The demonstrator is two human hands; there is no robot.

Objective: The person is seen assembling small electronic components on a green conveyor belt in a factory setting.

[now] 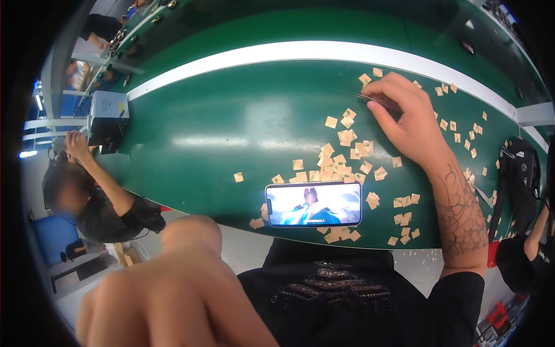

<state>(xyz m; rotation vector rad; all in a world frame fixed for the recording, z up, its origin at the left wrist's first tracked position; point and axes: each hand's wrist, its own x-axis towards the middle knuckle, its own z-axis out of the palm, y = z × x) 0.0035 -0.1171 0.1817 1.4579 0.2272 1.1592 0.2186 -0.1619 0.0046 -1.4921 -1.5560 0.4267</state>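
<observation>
My right hand (404, 110) is over the green tabletop, right of the middle, its fingers closed round thin dark tweezers (363, 97). The tips of the tweezers point left, close to a small beige square piece (365, 79). I cannot make out anything between the tips. Very near the camera at lower left, my left hand (167, 289) looks large and blurred; its fingertips are hidden. A phone (314, 205) lies sideways near the front edge, its screen lit with a picture of a figure in blue. Loose beige squares (332, 168) with green marks are heaped just behind it.
More beige squares (406, 200) are scattered across the right side of the green table (219, 139). A grey-and-black box (108, 118) stands at the left end, beside a seated person (110, 196). A black bag (520, 173) lies at the right end. A white rail (324, 51) runs along the back.
</observation>
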